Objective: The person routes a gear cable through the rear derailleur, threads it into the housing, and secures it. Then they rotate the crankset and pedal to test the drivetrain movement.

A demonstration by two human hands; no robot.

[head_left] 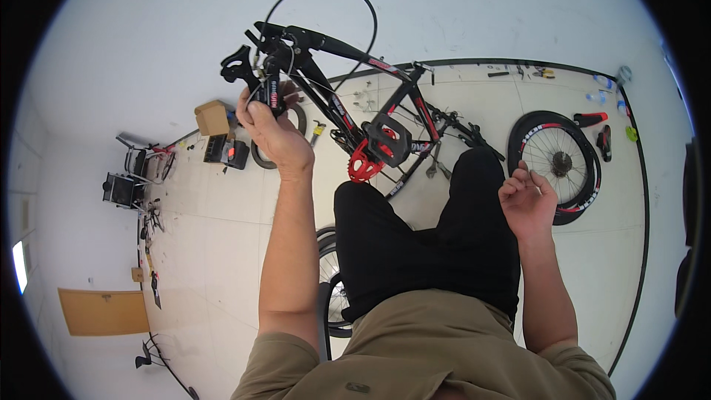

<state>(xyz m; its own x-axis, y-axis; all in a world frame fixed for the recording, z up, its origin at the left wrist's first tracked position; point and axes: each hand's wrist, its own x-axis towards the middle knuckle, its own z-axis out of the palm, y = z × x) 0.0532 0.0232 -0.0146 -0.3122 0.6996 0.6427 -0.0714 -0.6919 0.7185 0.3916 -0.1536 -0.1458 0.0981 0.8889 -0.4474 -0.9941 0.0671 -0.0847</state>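
A black and red bicycle frame [379, 65] stands before my knees, its front end to the upper left. My left hand [275, 132] is closed around the lower part of the black front fork [272, 93]. From that front end a black cable [375, 18] loops high over the frame. The red chainring [363, 165] and black pedal [390, 140] sit close to my knees. Palm up, my right hand [530, 200] is off to the right with loosely bent fingers. Nothing shows in it, and it overlaps the view of a wheel [530, 124] lying on the floor.
At the left lie an opened cardboard box [210, 118], a black case [235, 154] and a hammer-like tool [317, 132]. Several tools [544, 72] line the far wall. A red and black saddle [590, 118] and bottles [597, 97] lie right. More wheels [337, 304] are beside my left leg.
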